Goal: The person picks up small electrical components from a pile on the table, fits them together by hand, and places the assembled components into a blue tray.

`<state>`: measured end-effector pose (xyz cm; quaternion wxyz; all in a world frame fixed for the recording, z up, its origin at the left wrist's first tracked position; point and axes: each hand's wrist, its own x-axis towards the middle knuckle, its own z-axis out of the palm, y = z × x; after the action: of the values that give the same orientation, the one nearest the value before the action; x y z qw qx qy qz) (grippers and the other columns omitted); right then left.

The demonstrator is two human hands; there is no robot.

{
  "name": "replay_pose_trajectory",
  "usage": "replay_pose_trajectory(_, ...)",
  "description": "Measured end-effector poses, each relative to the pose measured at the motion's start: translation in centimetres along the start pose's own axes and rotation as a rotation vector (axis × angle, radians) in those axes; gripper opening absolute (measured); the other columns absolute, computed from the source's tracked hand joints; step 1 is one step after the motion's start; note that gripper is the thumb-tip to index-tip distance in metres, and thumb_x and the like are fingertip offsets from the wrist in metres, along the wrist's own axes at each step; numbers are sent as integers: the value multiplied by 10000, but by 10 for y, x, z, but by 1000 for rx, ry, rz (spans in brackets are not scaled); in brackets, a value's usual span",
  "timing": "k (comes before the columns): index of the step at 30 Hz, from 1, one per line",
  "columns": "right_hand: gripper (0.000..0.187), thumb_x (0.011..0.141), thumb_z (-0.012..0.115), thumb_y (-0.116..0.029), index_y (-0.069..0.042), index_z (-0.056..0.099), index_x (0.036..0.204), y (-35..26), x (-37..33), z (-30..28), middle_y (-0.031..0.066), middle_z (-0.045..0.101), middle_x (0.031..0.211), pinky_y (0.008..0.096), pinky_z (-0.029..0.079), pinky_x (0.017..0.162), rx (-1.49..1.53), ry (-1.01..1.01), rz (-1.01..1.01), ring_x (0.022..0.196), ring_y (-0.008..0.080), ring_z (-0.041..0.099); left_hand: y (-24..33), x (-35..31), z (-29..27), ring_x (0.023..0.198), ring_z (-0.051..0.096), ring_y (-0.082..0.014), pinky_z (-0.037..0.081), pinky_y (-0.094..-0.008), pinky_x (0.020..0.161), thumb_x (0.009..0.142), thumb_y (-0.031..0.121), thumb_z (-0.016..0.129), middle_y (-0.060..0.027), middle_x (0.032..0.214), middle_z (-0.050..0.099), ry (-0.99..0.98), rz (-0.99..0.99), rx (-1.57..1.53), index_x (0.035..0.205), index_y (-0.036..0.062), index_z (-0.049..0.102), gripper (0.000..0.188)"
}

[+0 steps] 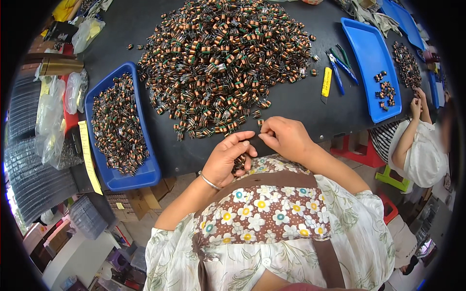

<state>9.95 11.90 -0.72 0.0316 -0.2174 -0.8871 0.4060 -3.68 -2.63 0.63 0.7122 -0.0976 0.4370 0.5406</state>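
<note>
Centre of frame, near edge of the counter (310, 106): I am watching the left hand (229, 157) cupping a few copper-wound parts (239, 164) in its curled fingers. The right hand (287, 139) is hovering just beside it, thumb and index bunching close together; I cannot tell whether they are gripping a part or its thin leads.

More parts of this kind are lying in a large heap (223, 63) across the upper middle, one stray (260, 122) sitting just beyond the right fingertips. Others are filling a blue tray (136, 182) at the left; a second blue tray (364, 53), upper right, is holding only a small cluster.

I am reading the step as close handwork on single parts, the exact operation being too small to make out. The next move, I am judging, is calling for a fine right-hand pinch, the left palm staying cupped so nothing spills. Pliers (338, 77) and a yellow cutter (326, 82) are lying well apart from both hands.
</note>
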Motion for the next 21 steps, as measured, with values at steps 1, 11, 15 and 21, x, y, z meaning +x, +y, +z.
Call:
replay_pose_trajectory(1,142,727,657,-137,-77,544,787,0,0,2,52,593,766,355,478,554,44,-3,41,675,242,611,0,1,-2,550,518,-101,323,-194,385,916,139,481,-63,800,570,-17,-6,27,1096,17,511,219)
replay_pose_trajectory(11,140,706,684,-68,-52,547,729,1,-1,-6,66,573,762,288,447,531,36,8,-43,591,202,563,-4,5,4,562,515,-79,337,-176,382,903,110,493,-46,811,575,26,17,83,1129,7,517,249)
replay_pose_trajectory(15,123,729,680,-22,-38,558,724,-5,2,-8,53,603,796,223,428,541,589,-168,17,658,98,564,-3,6,-2,570,528,-76,351,-162,393,893,115,531,-50,826,604,-73,-13,96,1110,6,526,243)
replay_pose_trajectory(21,52,758,644,21,-23,622,776,1,1,-17,82,636,903,233,466,680,1074,-352,46,794,130,596,-12,17,-12,584,556,-76,350,-153,399,860,130,602,-62,806,622,-331,-66,-19,1024,30,539,202)
